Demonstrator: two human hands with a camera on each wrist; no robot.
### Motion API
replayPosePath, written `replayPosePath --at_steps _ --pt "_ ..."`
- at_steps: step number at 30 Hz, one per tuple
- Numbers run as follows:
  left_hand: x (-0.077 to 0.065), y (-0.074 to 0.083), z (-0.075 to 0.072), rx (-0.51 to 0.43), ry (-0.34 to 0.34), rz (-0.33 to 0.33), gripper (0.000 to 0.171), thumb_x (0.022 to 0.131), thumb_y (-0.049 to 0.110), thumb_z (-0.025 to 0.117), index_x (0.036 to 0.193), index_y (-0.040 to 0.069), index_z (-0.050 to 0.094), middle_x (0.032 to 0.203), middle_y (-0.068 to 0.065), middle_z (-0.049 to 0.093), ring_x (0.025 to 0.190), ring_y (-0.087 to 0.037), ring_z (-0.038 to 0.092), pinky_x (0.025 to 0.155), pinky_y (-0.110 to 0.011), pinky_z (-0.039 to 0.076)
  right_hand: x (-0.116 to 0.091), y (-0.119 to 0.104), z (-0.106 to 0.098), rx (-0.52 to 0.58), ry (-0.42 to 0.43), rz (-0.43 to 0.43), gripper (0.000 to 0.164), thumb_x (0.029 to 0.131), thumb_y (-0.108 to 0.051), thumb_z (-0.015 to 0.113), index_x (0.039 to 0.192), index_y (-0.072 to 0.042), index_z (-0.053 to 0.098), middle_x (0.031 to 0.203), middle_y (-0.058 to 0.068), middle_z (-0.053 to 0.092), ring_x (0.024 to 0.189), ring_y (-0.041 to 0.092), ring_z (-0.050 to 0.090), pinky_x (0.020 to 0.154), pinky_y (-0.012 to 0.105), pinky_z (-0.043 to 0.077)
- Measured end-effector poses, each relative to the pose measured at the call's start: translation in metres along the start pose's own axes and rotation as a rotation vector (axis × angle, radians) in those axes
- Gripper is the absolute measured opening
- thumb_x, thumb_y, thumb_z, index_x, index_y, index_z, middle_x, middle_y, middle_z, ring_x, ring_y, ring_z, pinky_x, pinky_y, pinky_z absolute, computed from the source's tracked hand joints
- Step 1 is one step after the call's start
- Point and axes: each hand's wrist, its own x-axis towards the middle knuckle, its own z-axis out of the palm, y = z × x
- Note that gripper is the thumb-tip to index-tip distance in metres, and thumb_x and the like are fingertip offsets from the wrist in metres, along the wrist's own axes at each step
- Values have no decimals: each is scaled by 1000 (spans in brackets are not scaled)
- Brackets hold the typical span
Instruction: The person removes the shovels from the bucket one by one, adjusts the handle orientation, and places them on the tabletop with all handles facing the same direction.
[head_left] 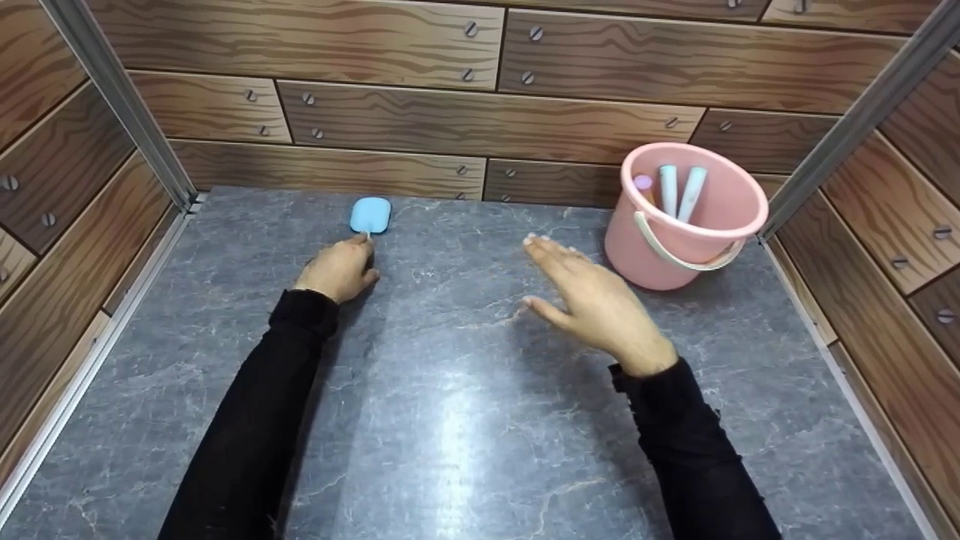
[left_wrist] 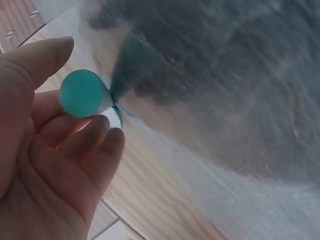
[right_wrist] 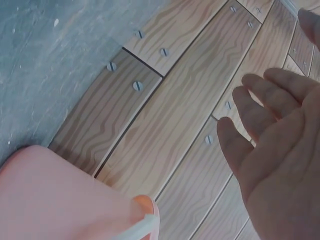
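A paddle-like tool with a flat, rounded blue head point(head_left: 370, 215) lies toward the back left of the grey surface. My left hand point(head_left: 337, 270) is at its near end, covering most of the handle in the head view. In the left wrist view, the handle's round teal end point(left_wrist: 82, 93) lies between the thumb and the curled fingers point(left_wrist: 95, 132). The thumb tip there looks apart from it. My right hand point(head_left: 600, 304) hovers palm-down over the surface, fingers extended, holding nothing. Beside it stands a pink bucket point(head_left: 649, 251).
Inside the bucket stand two pale blue sticks point(head_left: 669, 191) and a lilac-tipped one point(head_left: 643, 182). Its white handle point(head_left: 675, 257) hangs over the near side. Wood-patterned walls point(head_left: 390, 112) enclose the grey marbled surface point(head_left: 450, 337) at the back and both sides.
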Motion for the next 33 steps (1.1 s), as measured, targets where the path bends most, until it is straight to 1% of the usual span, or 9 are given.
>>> replayPosePath --at_steps 4,8,12,15,18,21,27,29,33 --pt "0 3 -2 -19 7 -5 63 117 20 70 168 -13 52 179 -36 49 165 -53 55 138 -64 49 0 5 -8 -1 44 51 86 116 -46 72 184 -8 36 187 18 45 172 43 50 145 64 39" --pt "-1 8 -4 -40 37 11 67 117 20 70 171 -13 49 180 -35 48 168 -51 52 141 -63 46 1 12 -17 -1 74 82 86 116 -42 73 185 -7 35 186 22 46 172 44 49 146 64 38" --pt "-2 16 -7 -48 55 23 68 117 21 71 173 -11 47 182 -32 47 170 -50 50 142 -63 45 4 20 -27 -5 89 101 85 117 -40 73 185 -7 34 187 21 44 174 42 47 147 63 36" --pt "-3 22 -7 -40 89 38 68 116 22 72 172 -9 50 182 -29 50 169 -47 52 141 -62 47 6 25 -35 -10 99 109 84 117 -39 72 185 -8 35 187 21 45 175 42 46 148 63 35" --pt "-4 28 -9 -24 134 63 66 116 23 73 170 -8 53 180 -27 54 168 -45 55 138 -60 50 8 31 -42 -20 102 126 82 117 -40 72 185 -11 36 186 20 47 174 42 47 147 69 34" --pt "-6 35 -11 -11 170 83 65 115 23 73 170 -7 54 179 -25 55 167 -44 57 138 -59 51 9 36 -48 -36 101 141 82 117 -40 72 185 -12 36 186 21 48 173 43 48 145 72 35" --pt "-6 49 -14 -36 167 98 68 117 27 72 174 -4 50 182 -25 52 171 -43 52 142 -58 46 11 48 -60 -45 120 140 81 116 -37 74 183 -7 40 185 24 48 173 45 47 146 65 37" --pt "-6 54 -15 -48 167 104 68 118 28 72 175 -3 50 182 -25 52 171 -42 52 143 -58 46 13 52 -63 -44 130 138 78 116 -35 73 181 -5 42 184 24 49 172 47 49 145 65 37" --pt "-7 63 -15 -42 187 122 68 117 29 73 175 -1 51 182 -24 53 169 -43 54 141 -60 47 15 60 -70 -53 133 165 74 116 -33 70 180 -7 44 184 22 50 171 47 50 140 69 43"
